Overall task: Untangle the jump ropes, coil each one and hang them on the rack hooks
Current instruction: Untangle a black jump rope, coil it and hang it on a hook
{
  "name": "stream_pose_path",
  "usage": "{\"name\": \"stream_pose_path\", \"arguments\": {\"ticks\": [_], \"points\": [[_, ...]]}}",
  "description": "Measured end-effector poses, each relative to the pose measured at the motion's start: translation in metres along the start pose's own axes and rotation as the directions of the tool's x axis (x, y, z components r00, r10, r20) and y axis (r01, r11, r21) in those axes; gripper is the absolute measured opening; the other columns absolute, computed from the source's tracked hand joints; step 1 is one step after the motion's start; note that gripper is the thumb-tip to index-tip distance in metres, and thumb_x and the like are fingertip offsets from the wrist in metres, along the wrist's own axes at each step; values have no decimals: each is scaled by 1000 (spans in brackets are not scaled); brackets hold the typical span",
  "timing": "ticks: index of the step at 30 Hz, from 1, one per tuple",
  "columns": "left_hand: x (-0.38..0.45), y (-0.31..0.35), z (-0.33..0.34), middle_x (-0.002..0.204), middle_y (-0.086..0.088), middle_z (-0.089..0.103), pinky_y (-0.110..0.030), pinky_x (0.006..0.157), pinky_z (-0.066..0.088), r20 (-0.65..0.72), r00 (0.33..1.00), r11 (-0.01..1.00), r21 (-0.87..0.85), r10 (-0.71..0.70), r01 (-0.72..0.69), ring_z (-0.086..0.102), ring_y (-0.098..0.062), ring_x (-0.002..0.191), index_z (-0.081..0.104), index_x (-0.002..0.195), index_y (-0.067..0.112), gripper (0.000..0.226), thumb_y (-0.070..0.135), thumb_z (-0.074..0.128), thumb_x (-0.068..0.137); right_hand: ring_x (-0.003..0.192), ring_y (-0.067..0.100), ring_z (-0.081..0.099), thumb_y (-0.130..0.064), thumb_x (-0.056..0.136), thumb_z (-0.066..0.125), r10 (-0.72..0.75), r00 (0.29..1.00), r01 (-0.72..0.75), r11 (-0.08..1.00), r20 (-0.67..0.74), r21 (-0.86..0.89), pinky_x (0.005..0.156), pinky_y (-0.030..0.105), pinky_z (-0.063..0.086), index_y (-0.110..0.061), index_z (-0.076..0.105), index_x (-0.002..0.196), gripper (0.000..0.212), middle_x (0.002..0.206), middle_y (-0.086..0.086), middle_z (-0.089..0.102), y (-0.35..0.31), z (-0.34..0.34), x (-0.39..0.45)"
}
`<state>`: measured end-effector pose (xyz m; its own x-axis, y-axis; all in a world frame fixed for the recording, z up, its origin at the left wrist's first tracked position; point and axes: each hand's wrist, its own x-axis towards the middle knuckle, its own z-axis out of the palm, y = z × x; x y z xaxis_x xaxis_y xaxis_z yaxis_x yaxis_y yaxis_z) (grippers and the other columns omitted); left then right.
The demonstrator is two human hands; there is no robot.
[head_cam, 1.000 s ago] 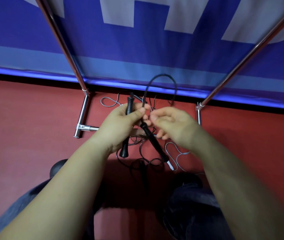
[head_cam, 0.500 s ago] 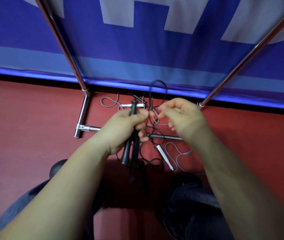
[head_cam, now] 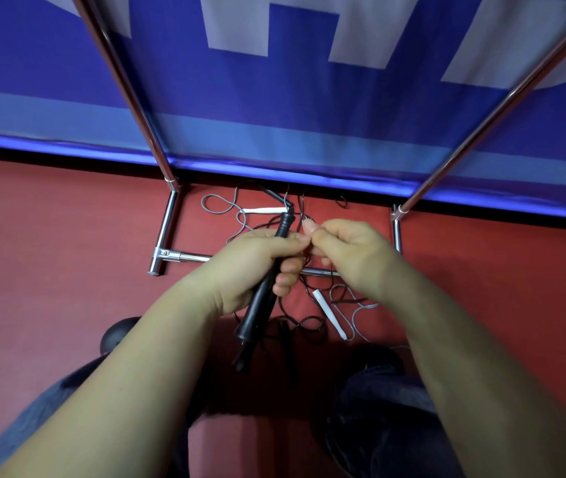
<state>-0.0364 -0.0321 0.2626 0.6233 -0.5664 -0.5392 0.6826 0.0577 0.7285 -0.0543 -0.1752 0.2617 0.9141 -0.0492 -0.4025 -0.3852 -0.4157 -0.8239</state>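
From my remote seat I look down over two bare forearms at a red floor (head_cam: 50, 253), where the jump ropes lie knotted inside the chrome base of the rack (head_cam: 166, 232). My left hand (head_cam: 257, 267) is curled round two black handles (head_cam: 261, 305) held together; their long axis runs from far and slightly right, where the ribbed top pokes out above the thumb, back toward my body and slightly left, where the butts hang over the shadowed floor. My right hand (head_cam: 347, 250) sits just beside the left, fingers curled, thumb and forefinger pressed together right at the left thumb tip; it appears to pinch the thin black cord (head_cam: 304, 205) that rises past the handle tops, though the cord is too fine there for me to be sure. The rest of the tangle (head_cam: 309, 327) lies on the floor directly below and just beyond both hands, black loops crossing grey ones. One white handle (head_cam: 330, 313) lies to the right under my right wrist, slanting toward me; a second white handle (head_cam: 262, 210) lies crosswise beyond the hands, near the blue banner (head_cam: 274, 98). The right hand is the nearer one to the loose cord, so I judge the coming move to be a draw of cord away from the handles. No container is in view, and no rack hooks show; the two chrome uprights (head_cam: 126, 88) climb out of frame. Nothing is coiled yet.
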Motion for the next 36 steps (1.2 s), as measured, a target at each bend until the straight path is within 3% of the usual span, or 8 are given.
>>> {"name": "stream_pose_path", "arguments": {"ticks": [3,6,12,16,19,25,28,36], "points": [[-2,3,2,49,-2,39,-19,40,25,44,999,1000,-18,26,-26,34,-10,40,63,64,8,18,19,54,75,65,5,56,-45,87,55,-38,997,37,999,-61,-26,73,27,45,-20,59,55,40,51,-17,59,-3,-2,-2],[-3,3,3,49,-4,45,-20,41,29,58,998,999,-4,32,-31,37,-12,39,60,80,2,21,21,54,72,54,-1,51,-46,83,60,-54,989,50,998,-135,-31,67,27,43,-10,61,59,43,49,-18,59,-3,-3,-4],[-4,4,0,50,-5,47,-21,40,35,98,995,999,33,-1,-2,42,-14,39,64,86,1,30,26,53,73,42,2,33,-45,84,61,-53,955,63,998,-293,25,45,12,30,-16,52,51,44,38,-11,37,-4,-12,1],[-4,1,-1,53,-4,50,-22,43,43,131,988,991,113,-83,68,46,-15,44,67,89,4,33,30,54,73,46,4,36,-42,87,58,-59,933,89,994,-356,69,51,14,33,-17,51,53,43,45,-9,43,-4,-12,1],[-4,0,0,52,-2,44,-21,41,38,145,984,989,117,-107,90,41,-12,42,66,85,6,26,27,55,73,61,17,40,-42,89,56,-2,913,74,984,-409,162,61,27,36,-16,52,57,41,65,11,46,-4,-15,4],[-5,0,0,49,0,37,-18,37,23,158,981,990,105,-109,93,30,-7,36,59,77,6,18,23,56,73,55,-1,49,-43,92,46,-58,993,69,992,-100,106,64,20,41,-25,63,88,25,78,-10,60,-1,-5,5],[-6,0,1,48,0,38,-19,37,22,174,976,984,142,-129,105,30,-7,35,56,75,6,20,26,57,72,53,-4,52,-41,93,46,-85,996,85,988,-1,130,68,20,41,-25,66,85,28,58,-14,62,0,-4,2],[-3,-1,0,46,2,43,-16,34,27,146,980,975,193,-136,107,37,-5,33,54,77,8,24,32,56,81,55,17,50,-57,85,51,-52,999,49,989,15,137,58,33,43,-5,56,74,53,56,7,51,-1,-4,0]]}}
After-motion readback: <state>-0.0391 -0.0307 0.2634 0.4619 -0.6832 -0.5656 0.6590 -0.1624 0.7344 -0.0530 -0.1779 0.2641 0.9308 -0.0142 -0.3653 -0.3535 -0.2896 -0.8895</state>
